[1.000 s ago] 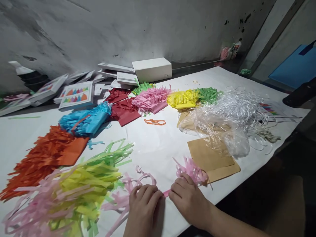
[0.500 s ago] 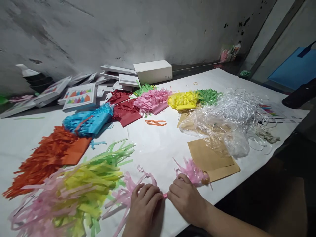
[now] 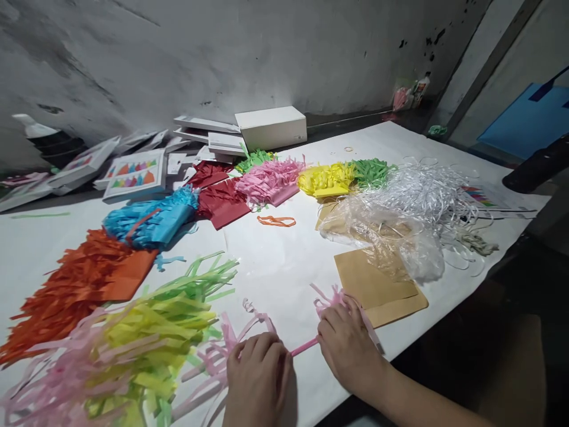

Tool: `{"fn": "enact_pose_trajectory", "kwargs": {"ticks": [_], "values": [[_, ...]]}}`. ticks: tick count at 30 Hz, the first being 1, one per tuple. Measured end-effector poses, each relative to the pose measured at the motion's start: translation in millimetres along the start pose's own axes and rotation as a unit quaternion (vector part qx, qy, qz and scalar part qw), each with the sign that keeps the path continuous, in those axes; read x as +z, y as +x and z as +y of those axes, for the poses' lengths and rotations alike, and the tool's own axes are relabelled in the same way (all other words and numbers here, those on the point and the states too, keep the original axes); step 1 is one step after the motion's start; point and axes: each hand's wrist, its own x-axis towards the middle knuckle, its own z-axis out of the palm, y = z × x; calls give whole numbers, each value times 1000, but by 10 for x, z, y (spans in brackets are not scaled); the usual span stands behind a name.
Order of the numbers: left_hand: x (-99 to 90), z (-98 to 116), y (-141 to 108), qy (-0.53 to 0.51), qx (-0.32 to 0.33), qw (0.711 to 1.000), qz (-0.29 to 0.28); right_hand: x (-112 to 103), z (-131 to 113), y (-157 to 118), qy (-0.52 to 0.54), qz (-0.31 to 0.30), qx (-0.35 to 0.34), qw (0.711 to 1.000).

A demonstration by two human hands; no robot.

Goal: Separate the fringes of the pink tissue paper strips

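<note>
A pink tissue paper tassel lies across the table's near edge, with its rolled middle [image 3: 304, 347] stretched as a thin strand between my hands. My left hand [image 3: 258, 370] is closed on the left end of that strand, and loose pink fringe [image 3: 224, 350] spreads out beyond it. My right hand [image 3: 349, 344] is closed over the other end, where more pink fringe [image 3: 328, 296] sticks out past the fingers. Left of my hands lies a heap of pink, yellow and green fringed tassels [image 3: 155, 338]. A brown paper envelope [image 3: 382, 290] lies just beyond my right hand.
Fringed paper bundles in orange [image 3: 75, 284], blue [image 3: 151, 219], red [image 3: 224, 203], pink [image 3: 271, 181], yellow [image 3: 326, 179] and green [image 3: 373, 172] form an arc. White string [image 3: 427, 193] and clear plastic [image 3: 386, 237] lie right. Boxes [image 3: 271, 127] line the wall.
My hands have moved apart, the right one shifting right over the pink fringe. A longer stretch of the rolled pink strand now shows between them. The view has shifted slightly.
</note>
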Motion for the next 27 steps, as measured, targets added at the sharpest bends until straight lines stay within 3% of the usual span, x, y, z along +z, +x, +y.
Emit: {"fn": "enact_pose_trajectory", "kwargs": {"ticks": [3, 7, 12, 16, 19, 21, 24, 26, 27], "values": [[10, 49, 26, 8, -6, 1000, 8, 2, -18, -6, 9, 3, 18, 1000], [41, 130, 23, -2, 51, 998, 35, 9, 2, -47, 25, 5, -86, 996], [125, 182, 105, 15, 60, 997, -40, 31, -29, 19, 17, 1, -128, 992], [63, 108, 214, -27, 38, 998, -52, 48, -61, 116, -10, 34, -138, 990], [-92, 92, 184, -159, -4, 983, -88, -30, -51, 115, 29, 76, -152, 985], [-194, 129, 120, -321, -91, 933, -134, -151, -53, 93, 74, 112, -169, 976], [-282, 223, 37, -531, -244, 792, -179, -388, -98, 80, 131, 166, -194, 958], [-296, 284, 20, -621, -285, 710, -174, -526, -153, 88, 181, 183, -169, 951], [-295, 310, 22, -650, -286, 685, -163, -575, -183, 91, 216, 189, -142, 947]]}}
